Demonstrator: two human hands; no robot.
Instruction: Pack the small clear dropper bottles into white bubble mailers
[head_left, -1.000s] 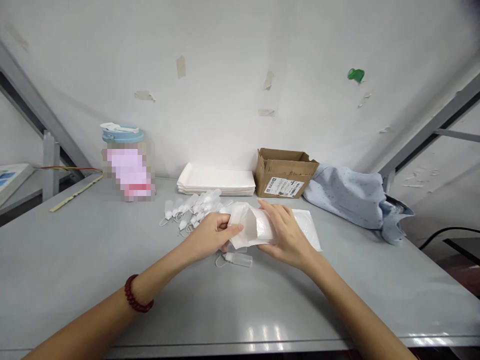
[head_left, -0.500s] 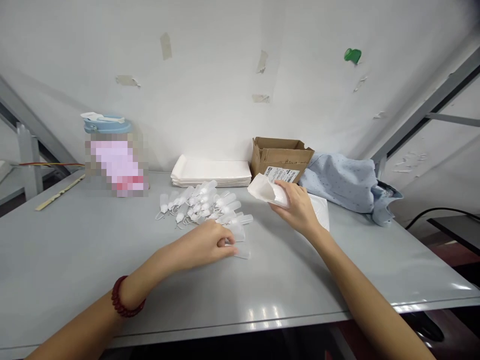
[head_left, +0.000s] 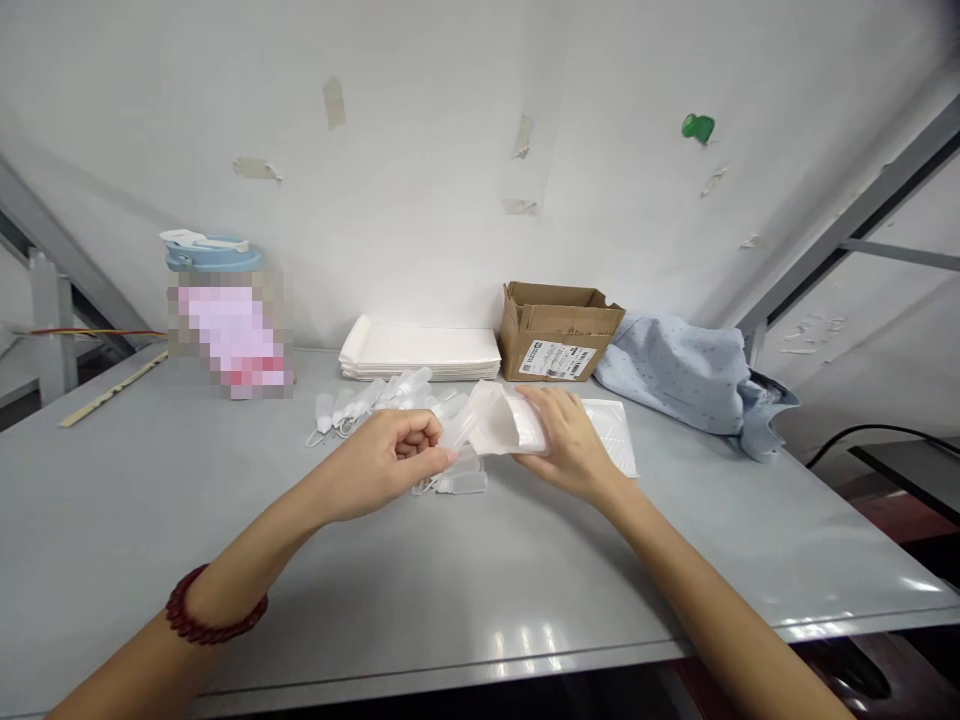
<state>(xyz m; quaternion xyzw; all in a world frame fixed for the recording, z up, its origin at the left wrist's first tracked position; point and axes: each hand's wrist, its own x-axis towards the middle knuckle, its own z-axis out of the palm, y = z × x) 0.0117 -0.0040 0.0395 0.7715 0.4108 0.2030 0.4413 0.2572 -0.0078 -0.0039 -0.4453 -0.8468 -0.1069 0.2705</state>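
My left hand [head_left: 390, 458] pinches a small translucent bottle [head_left: 459, 428], whose end is at the mouth of a white padded envelope [head_left: 525, 422]. The envelope is gripped by my right hand [head_left: 570, 440], its mouth spread open toward the left. Behind and under my left hand lies a pile of small clear bottles with white caps and loops [head_left: 360, 400]. One bottle [head_left: 466, 483] rests on the table just below the envelope's mouth.
Along the wall lie a stack of white envelopes [head_left: 420, 352], a cardboard box [head_left: 559, 325] with a label and a light blue cloth [head_left: 675, 375]. A blue-lidded container [head_left: 214, 255], partly pixelated, stands at the back left of the grey table [head_left: 337, 600].
My left hand has risen from the table with a bottle in its fingers. The envelope in my right hand has moved left and closer, and its mouth now meets the bottle.
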